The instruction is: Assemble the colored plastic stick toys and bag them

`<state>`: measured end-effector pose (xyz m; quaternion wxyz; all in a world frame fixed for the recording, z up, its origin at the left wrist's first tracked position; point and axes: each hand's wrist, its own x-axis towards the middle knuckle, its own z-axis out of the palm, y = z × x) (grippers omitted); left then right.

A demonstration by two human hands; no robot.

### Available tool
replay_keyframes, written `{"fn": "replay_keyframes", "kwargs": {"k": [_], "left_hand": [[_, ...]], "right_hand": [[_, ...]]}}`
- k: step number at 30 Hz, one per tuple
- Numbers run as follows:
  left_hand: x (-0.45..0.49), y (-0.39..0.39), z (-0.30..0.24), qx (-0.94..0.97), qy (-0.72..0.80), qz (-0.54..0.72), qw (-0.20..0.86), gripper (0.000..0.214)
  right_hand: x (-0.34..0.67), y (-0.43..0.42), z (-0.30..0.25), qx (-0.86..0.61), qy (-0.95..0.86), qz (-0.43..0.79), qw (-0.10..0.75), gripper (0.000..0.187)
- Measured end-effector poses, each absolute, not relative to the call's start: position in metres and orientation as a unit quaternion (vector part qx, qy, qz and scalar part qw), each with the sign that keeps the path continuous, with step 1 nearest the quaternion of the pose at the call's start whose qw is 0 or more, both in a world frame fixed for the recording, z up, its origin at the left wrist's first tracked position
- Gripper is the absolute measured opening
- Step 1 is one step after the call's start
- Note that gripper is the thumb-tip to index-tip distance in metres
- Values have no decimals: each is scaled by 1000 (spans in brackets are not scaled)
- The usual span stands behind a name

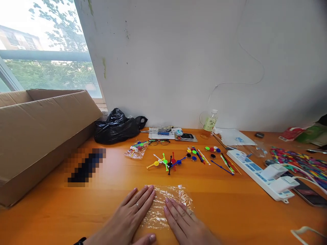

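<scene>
A clear plastic bag (pixel 159 215) lies flat and wrinkled on the wooden table. My left hand (pixel 135 211) rests on its left edge, palm down with fingers stretched out and a ring on one finger. Across the bag's right part lies my right hand (pixel 182 217), also flat, its fingers extended. Just beyond the bag is a cluster of coloured arrow spinners on round bases, with a yellow spinner (pixel 156 164) at its left and a blue spinner (pixel 179 162) at its right. A filled clear bag (pixel 136 149) of coloured parts sits farther back.
Loose discs and arrows, including a blue arrow (pixel 222 167), lie back right. A white power strip (pixel 259 175) with chargers, a phone (pixel 310 193) and a colourful pile (pixel 301 165) occupy the right. A cardboard box (pixel 46 132), black bag (pixel 117 127), glasses (pixel 158 142) and bottle (pixel 209 123) stand around.
</scene>
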<state>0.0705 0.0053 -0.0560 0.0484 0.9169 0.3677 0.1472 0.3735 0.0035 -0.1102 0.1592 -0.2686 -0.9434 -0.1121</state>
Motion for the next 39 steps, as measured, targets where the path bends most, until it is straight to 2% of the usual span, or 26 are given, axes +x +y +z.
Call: {"fn": "replay_keyframes", "kwargs": {"k": [5,7,8,10,12,16,19,23,28,32,36,39], "left_hand": [[57,9,-57,900,412,140,20,81],[59,12,-50,887,432,160,15,82],[62,13,-45,883,437,170,19,84],[73,17,-31,891,422,158,54,92],[90,21,-19,896,408,145,96,99],[125,31,-17,894,392,169,137,111],[139,36,-29,889,383,200,151,120],[141,37,-37,862,397,269,163,140],[146,45,-23,830,384,356,193,146],[153,55,-23,819,376,379,211,144],[149,59,-35,834,383,355,177,145],[144,58,-39,844,392,338,138,135]], "right_hand": [[390,4,-87,-263,-954,-1,147,72],[395,7,-69,-340,-920,54,186,70],[397,10,-60,-409,-884,76,213,68],[398,19,-44,-496,-821,133,247,49],[397,31,-35,-529,-788,192,250,41],[390,55,-44,-527,-750,319,240,47],[383,64,-50,-481,-717,418,284,52],[372,63,-30,-404,-655,551,323,52],[359,69,0,-361,-660,547,367,47],[354,75,2,-353,-655,523,416,36],[355,74,-9,-371,-661,475,447,25],[357,74,-15,-387,-686,437,435,19]]}}
